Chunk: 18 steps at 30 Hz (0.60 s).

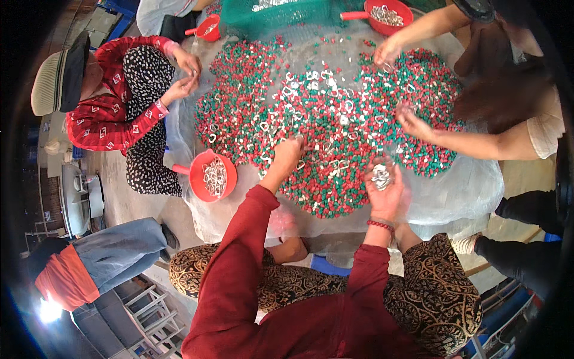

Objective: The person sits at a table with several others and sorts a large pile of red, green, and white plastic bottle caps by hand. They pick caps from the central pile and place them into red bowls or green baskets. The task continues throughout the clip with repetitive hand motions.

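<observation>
My left hand [289,154] reaches into a spread of small red, green and white pebble-like pieces [326,185]. Its fingers are pinched together at the surface, and whatever lies between them is too small to make out. Palm up at the near right edge of the spread, my right hand [385,202] cups a small heap of silvery metal rings [381,177]. More loose metal rings [341,164] are scattered among the coloured pieces between and beyond my hands.
A red handled strainer [229,190] with metal rings stands at the left; another red strainer [408,13] and a green basket [239,27] are at the back. Co-workers' hands [185,84] [415,125] are on the left and right. Clear plastic sheeting [448,200] lies beneath.
</observation>
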### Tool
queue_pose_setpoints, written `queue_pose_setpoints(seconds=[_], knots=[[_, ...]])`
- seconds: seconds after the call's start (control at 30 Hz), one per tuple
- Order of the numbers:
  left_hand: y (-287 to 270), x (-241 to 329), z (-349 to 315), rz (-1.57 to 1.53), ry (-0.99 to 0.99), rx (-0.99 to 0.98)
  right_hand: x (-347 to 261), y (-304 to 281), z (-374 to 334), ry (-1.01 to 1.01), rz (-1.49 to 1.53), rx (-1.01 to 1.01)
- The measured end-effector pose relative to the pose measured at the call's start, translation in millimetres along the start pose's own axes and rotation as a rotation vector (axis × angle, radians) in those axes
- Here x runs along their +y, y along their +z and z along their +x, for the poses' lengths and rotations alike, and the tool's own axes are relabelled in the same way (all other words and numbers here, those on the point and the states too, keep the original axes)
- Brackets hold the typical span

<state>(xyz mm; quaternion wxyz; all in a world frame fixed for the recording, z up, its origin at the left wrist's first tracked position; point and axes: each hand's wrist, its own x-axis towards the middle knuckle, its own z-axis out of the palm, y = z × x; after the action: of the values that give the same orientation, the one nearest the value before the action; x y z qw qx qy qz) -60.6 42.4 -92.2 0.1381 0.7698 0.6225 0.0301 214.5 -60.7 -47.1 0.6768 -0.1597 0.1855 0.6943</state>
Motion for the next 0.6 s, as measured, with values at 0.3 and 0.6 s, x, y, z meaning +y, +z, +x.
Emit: queue_pose_setpoints(seconds=[0.3, 0.6], knots=[[-89, 83, 8, -0.322, 0.221, -0.020, 44, -30, 12, 0.122, -0.099, -0.077], [-108, 141, -43, -0.598, 0.207, 0.293, 48, -23, 15, 0.167, -0.161, -0.062]])
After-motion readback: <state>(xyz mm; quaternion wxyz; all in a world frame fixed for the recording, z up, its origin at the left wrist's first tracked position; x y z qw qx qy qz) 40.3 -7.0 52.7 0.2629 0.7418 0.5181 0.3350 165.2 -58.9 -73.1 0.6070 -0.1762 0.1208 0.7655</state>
